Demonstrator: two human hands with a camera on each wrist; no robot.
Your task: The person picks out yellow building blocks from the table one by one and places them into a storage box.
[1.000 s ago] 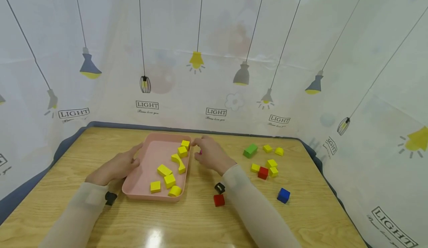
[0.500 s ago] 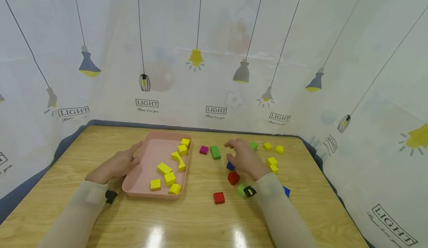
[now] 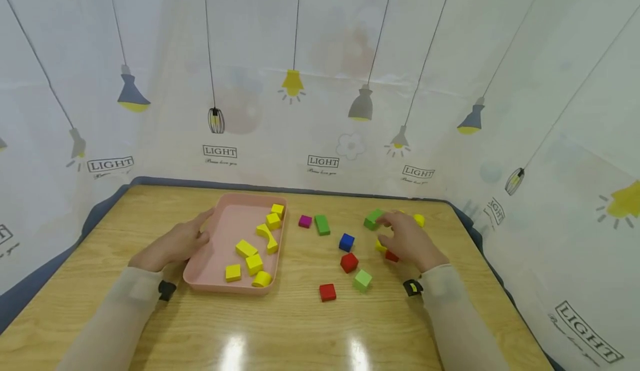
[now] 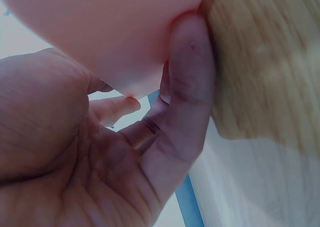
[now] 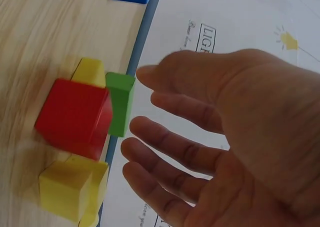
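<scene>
My left hand [image 3: 172,246] grips the left side of a pink tray [image 3: 220,237], thumb at the rim and fingers along the outer wall. In the left wrist view, the fingers press against the tray [image 4: 120,32] close to the tabletop. Several yellow blocks, among them an arched block [image 3: 267,239], lie inside it. My right hand [image 3: 412,240] hovers with fingers apart and nothing between them, over a red block [image 5: 75,117] and yellow blocks [image 5: 65,189]. Its fingertips overlap a green block [image 3: 372,220] in the head view. Other blocks behind this hand are partly hidden.
Between tray and right hand lie a purple block [image 3: 305,221], a green block [image 3: 322,225], a blue block [image 3: 346,242], red blocks [image 3: 349,262] and a light green block [image 3: 362,280]. A patterned cloth [image 3: 325,110] hangs behind the wooden table [image 3: 280,332].
My right hand has moved right, from beside the tray to above the blocks on the right, uncovering the purple, green and blue blocks. My left hand stays on the tray.
</scene>
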